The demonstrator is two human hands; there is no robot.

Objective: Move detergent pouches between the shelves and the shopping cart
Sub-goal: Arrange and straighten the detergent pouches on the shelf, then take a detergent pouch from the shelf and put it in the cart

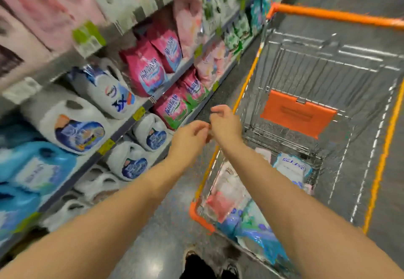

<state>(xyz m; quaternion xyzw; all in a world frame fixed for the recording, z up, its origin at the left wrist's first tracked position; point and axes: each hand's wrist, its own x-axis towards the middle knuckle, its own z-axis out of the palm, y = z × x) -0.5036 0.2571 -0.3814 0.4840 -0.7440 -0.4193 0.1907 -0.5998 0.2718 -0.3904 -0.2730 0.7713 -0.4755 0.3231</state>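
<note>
Between carries, I judge: left hand (189,135) and right hand (223,124) hover close together, each grip loosely curled and empty, pouches (227,191) in the cart (244,86), pink pouches (172,108) on the shelf (124,129), so next comes reaching and clasping one.

We see two forearms (122,202) bare right to the picture's edge, and the left hand (189,137) and right hand (224,124) bare too. Just below the cart's (200,215) near orange corner we make out black trouser legs (194,266) and dark shoes (232,269), blurred.
</note>
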